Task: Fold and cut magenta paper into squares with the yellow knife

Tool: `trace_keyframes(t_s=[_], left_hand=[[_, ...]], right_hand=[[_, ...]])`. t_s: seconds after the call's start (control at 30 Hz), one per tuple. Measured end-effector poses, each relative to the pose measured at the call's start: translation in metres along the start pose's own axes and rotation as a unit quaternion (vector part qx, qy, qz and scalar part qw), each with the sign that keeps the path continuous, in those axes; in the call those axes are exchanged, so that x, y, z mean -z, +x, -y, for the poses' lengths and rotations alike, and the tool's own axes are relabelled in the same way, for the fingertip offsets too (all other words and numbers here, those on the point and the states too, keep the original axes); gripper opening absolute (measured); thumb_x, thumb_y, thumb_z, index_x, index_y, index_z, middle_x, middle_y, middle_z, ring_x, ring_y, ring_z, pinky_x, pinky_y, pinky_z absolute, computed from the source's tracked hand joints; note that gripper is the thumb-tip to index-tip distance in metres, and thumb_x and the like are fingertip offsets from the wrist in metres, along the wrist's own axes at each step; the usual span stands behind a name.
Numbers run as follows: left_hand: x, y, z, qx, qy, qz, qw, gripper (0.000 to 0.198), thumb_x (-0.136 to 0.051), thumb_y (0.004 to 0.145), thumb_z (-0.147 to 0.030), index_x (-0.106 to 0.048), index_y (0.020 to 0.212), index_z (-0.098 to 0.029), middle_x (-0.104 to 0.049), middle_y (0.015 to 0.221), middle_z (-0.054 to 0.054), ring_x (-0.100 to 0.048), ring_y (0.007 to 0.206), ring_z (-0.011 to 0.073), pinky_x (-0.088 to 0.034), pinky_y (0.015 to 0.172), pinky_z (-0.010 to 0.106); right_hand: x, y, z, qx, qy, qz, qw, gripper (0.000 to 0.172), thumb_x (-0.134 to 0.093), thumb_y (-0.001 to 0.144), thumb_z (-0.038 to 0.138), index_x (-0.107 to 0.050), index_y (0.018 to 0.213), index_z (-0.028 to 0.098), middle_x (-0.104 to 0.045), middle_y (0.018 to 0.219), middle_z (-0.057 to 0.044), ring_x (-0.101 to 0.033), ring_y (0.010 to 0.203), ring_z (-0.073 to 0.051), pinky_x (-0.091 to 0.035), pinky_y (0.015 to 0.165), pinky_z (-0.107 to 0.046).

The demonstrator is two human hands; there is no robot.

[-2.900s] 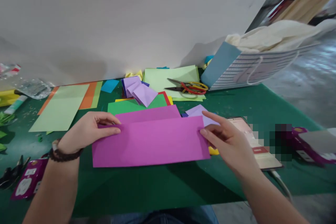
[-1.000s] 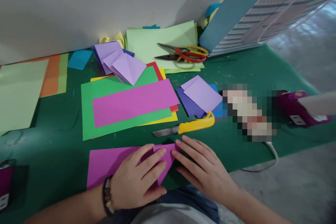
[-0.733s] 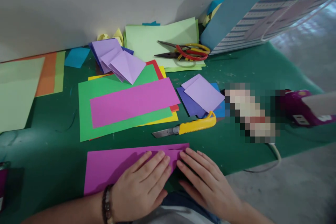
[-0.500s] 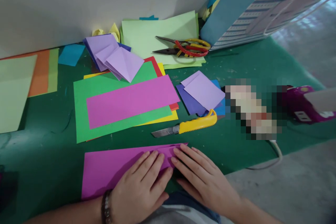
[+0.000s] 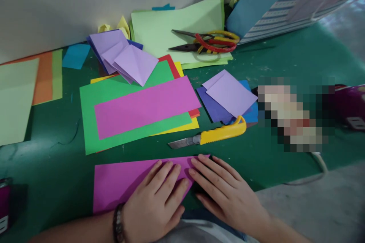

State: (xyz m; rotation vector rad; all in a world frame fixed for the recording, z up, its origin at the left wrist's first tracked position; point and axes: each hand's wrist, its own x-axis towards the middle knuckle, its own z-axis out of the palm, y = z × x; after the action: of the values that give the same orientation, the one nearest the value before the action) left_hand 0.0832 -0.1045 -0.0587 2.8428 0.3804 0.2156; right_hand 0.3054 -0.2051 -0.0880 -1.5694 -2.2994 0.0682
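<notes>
A sheet of magenta paper (image 5: pixel 119 182) lies at the table's near side, its right end folded over. My left hand (image 5: pixel 156 201) rests flat on its middle, fingers stretched out and slightly apart. Just to the right, my right hand (image 5: pixel 225 193) lies with straight fingers on the folded end, the fingertips close to the top corner. Beyond my hands is a yellow utility knife (image 5: pixel 222 131), its blade out and pointing left. Another magenta strip (image 5: pixel 145 108) sits on a green sheet (image 5: pixel 111 83), over red and yellow paper.
Folded lilac papers (image 5: pixel 137 62) overlap the green sheet, and another lilac piece (image 5: pixel 230 93) lies on blue paper. Scissors and pliers (image 5: pixel 211 41) lie on pale green sheets (image 5: pixel 159 26) by the wall. More sheets (image 5: pixel 17 98) are at the left. A pixelated object (image 5: pixel 291 117) is at the right.
The view has shifted slightly, so most things appear a little further right. At the folded end, the paper's top edge looks flatter under my right fingertips. Both hands stay on the paper.
</notes>
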Motion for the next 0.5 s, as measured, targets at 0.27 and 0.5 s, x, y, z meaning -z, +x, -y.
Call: trace_keyframes(t_s=[0.27,0.5], left_hand=[[-0.0032,-0.0005,-0.0030,0.018,-0.016,-0.006,1.000,0.043,-0.051,0.092,-0.033,-0.057,0.130,-0.015,-0.053,0.141,0.013,-0.044,0.133,0.0293,-0.036,0.113,0.046],[-0.0039,0.0008,-0.0034,0.023,-0.021,-0.010,0.999,0.041,-0.051,0.092,-0.033,-0.058,0.128,-0.015,-0.055,0.139,0.012,-0.045,0.132,0.0289,-0.036,0.113,0.046]], right_hand=[[-0.0002,-0.0013,0.0002,0.002,-0.009,0.013,1.000,0.045,-0.052,0.090,0.029,-0.053,0.135,0.020,-0.053,0.141,-0.004,-0.039,0.138,-0.023,-0.026,0.118,-0.043],[0.0006,0.0005,0.0006,0.007,-0.002,0.015,1.000,0.045,-0.054,0.090,0.029,-0.054,0.133,0.017,-0.053,0.141,-0.005,-0.037,0.138,-0.024,-0.023,0.119,-0.043]])
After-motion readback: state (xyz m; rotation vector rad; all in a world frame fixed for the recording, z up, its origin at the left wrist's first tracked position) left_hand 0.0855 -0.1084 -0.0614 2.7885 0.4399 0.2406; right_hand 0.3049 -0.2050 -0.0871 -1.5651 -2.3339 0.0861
